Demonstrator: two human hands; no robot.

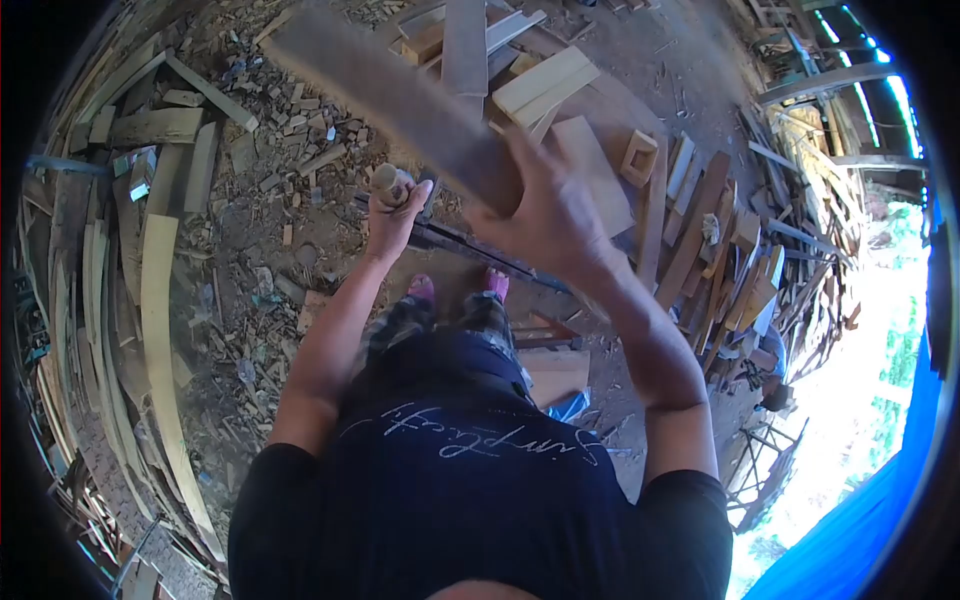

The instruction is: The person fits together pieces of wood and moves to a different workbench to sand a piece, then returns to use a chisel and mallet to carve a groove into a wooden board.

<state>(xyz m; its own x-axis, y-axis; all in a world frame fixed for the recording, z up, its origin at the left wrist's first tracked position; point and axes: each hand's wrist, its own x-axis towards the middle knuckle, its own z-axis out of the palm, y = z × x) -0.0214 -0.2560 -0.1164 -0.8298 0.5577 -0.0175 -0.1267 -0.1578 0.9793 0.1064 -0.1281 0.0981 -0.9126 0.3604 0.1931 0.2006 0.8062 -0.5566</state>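
Note:
A long dark wooden board (400, 105), blurred by motion, slants from the upper left down to my right hand (550, 205), which grips its lower end. To the left, my left hand (398, 210) is closed around a tool with a round wooden end (387, 182); the rest of that tool is mostly hidden by the fingers. Just below and between the hands runs a dark metal bar (470, 248), in front of my feet.
Pale wooden blocks and boards (545, 85) lie beyond my right hand. More timber (700, 230) is heaped at the right, and long planks (160, 330) line the left. Wood scraps (290, 130) cover the ground. A blue sheet (860, 520) hangs at the lower right.

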